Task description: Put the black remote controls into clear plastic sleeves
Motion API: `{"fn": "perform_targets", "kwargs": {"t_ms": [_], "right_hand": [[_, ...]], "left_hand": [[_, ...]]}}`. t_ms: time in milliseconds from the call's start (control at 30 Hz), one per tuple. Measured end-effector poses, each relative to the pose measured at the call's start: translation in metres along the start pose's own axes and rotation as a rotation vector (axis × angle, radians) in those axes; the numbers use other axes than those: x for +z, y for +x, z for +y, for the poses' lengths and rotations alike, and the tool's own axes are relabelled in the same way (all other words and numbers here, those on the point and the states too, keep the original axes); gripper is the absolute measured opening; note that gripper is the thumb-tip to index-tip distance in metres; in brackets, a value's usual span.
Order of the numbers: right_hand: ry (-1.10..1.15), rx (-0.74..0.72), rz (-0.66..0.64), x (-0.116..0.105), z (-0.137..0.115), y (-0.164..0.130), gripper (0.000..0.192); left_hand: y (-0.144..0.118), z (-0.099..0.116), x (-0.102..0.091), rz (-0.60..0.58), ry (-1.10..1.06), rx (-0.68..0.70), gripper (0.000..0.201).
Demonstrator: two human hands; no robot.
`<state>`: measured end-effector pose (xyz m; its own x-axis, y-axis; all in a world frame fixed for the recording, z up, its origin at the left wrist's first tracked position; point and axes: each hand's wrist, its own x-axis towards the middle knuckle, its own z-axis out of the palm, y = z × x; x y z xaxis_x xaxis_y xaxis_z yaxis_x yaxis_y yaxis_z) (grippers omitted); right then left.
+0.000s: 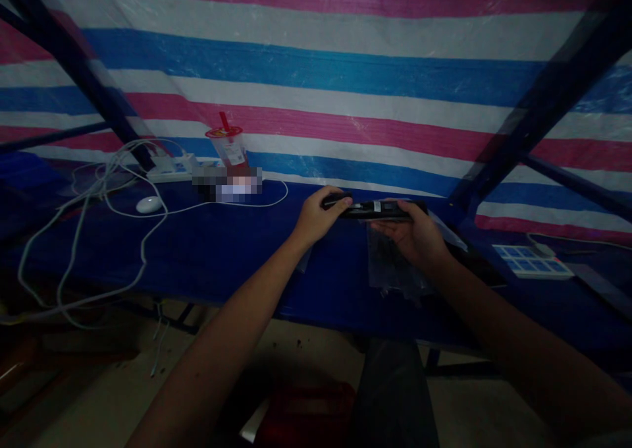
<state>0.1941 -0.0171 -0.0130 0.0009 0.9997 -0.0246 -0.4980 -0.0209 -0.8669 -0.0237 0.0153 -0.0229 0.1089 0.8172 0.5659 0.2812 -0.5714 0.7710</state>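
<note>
A long black object with a small white label (377,206) is held level above the blue table (237,244); I cannot make out its kind. My left hand (320,216) grips its left end, thumb on top. Around its right end my right hand (415,234) is closed, with the thumb above and fingers beneath. Clear plastic bags (395,267) lie on the table below my right hand, and some clear film shows beside that hand. The parts of the object under my fingers are hidden.
At the left lie tangled white cables (106,184) and a white mouse (149,204). A cup with a red lid (230,146) stands at the back near a power strip (170,171). Another power strip (533,261) is at the right. Behind hangs a striped sheet (316,72).
</note>
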Motion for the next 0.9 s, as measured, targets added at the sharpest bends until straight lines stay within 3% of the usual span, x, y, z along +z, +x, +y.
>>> {"fn": "perform_targets", "kwargs": {"t_ms": [233,567,800,900], "right_hand": [[-0.004,-0.001,-0.02,0.0014,0.0004,-0.0012,0.011],[-0.035,0.021,-0.04,-0.0001,0.0024,-0.0007,0.012],[-0.024,0.051,-0.069,-0.0021,0.0026,0.001,0.013],[-0.02,0.048,-0.072,-0.0021,0.0025,0.0012,0.013]], "left_hand": [[-0.0043,-0.0017,0.0013,-0.075,0.161,0.109,0.034],[-0.0061,0.0006,0.0008,-0.195,0.233,0.114,0.036],[-0.0054,-0.002,0.0036,-0.141,0.144,0.03,0.039],[-0.0028,0.0008,0.0043,-0.207,-0.1,-0.163,0.03]]}}
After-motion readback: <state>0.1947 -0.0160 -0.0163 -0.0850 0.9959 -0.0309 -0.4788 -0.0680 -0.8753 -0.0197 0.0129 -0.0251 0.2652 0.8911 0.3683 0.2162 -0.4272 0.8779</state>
